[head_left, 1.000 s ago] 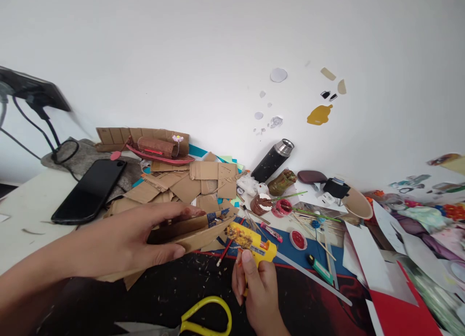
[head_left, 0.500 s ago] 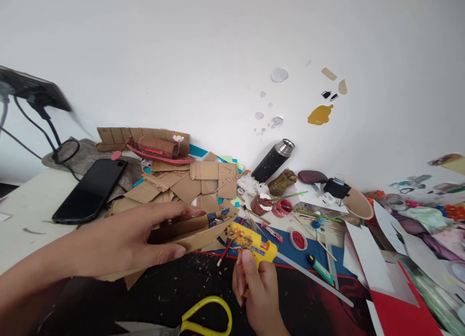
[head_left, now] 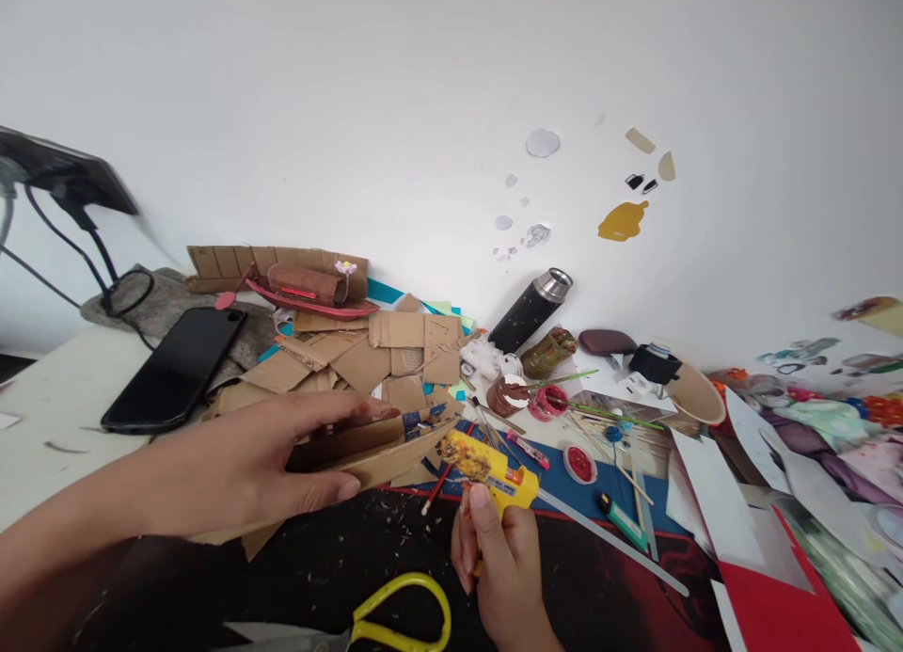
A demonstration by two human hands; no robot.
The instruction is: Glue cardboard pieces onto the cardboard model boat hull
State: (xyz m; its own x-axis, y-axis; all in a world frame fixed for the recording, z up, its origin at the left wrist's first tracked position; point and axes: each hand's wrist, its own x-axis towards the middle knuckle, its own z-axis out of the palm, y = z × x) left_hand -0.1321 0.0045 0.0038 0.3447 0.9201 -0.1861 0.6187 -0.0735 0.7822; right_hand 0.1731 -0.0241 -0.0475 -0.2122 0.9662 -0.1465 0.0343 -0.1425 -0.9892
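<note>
White plain wall backs a cluttered white table, seen in the head view. Left hand: fingers parted widely across a long, boat-shaped brown cardboard piece, thumb against its near wall, the others over its far side, holding it above a black mat. Right hand: fingers curled closed round the handle of a yellow glue gun, stained brown toward the nozzle. The nozzle lies at the near wall, close to the pointed end; whether they touch cannot be told. One long translucent glue stick projects from the rear. Foreground: yellow-handled metal scissors. Beyond the left hand: flat brown cardboard scraps, a dark red model boat and a black smartphone.
</note>
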